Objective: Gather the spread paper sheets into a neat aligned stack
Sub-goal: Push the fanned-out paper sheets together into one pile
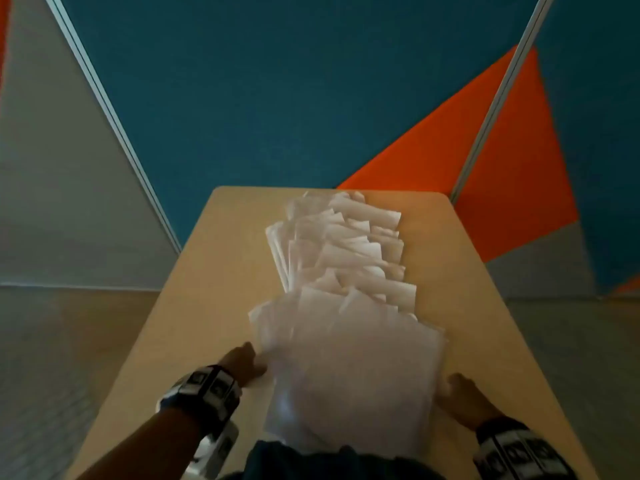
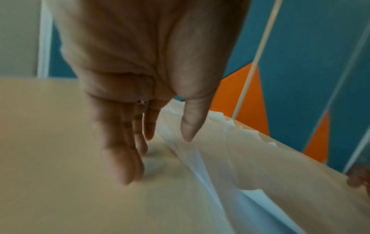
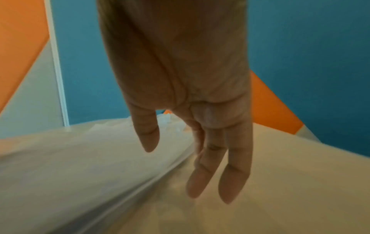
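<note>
Several white paper sheets (image 1: pixel 346 306) lie fanned in a long overlapping spread down the middle of a light wooden table (image 1: pixel 194 306). The nearest sheets overhang the front edge. My left hand (image 1: pixel 244 363) rests on the table at the left edge of the near sheets (image 2: pixel 200 158), fingers straight, thumb lying over the paper edge. My right hand (image 1: pixel 457 393) sits at the right edge of the same sheets (image 3: pixel 100 166), fingers (image 3: pixel 232 182) straight and pointing down at the table. Neither hand grips anything.
The table (image 1: pixel 460 271) is narrow, with floor on both sides. Blue, orange and grey partition panels (image 1: pixel 277 98) stand right behind its far edge. Bare tabletop lies left and right of the paper spread.
</note>
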Tool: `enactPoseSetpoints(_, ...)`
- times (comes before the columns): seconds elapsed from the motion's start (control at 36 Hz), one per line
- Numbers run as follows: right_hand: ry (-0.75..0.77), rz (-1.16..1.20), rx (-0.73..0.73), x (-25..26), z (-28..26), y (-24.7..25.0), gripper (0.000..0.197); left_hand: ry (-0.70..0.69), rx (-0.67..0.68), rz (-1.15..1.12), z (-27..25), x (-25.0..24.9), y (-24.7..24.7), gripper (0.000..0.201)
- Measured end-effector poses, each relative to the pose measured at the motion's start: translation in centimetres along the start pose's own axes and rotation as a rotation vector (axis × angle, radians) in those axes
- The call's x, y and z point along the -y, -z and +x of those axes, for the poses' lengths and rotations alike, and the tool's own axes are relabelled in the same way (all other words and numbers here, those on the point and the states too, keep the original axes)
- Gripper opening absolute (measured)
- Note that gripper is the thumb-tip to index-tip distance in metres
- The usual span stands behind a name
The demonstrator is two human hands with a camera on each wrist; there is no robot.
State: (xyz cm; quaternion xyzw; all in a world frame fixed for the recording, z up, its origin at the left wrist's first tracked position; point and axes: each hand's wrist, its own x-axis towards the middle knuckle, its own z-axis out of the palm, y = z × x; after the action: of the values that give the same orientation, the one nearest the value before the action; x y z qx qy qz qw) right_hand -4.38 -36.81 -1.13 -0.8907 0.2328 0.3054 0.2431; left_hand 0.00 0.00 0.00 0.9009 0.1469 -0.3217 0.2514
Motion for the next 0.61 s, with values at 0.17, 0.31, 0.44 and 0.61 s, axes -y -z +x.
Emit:
enactPoseSetpoints(0.17, -0.001, 0.084, -0.042, -1.1, 2.4, -2.4, 0.062, 0.066, -0.077, -0.179, 0.3, -2.0, -1.4, 0.07)
enactPoseSetpoints(0.31, -0.01, 0.132, -0.101, 0.6, 0.9, -2.2, 0.058, 0.111, -0.166, -0.161, 0.5, -2.9, -2.1, 0.073)
enactPoseSetpoints(0.44, -0.054, 0.116, -0.176, 0.9, 0.6, -2.1, 0.058, 0.227, -0.181, -0.187, 0.6, -2.4, -1.9, 0.094)
enactPoseSetpoints(0.61, -0.027, 0.171, -0.223, 1.7, 1.2, -2.5, 0.059, 0.229, -0.155, -0.146, 1.2, -2.5, -1.7, 0.096)
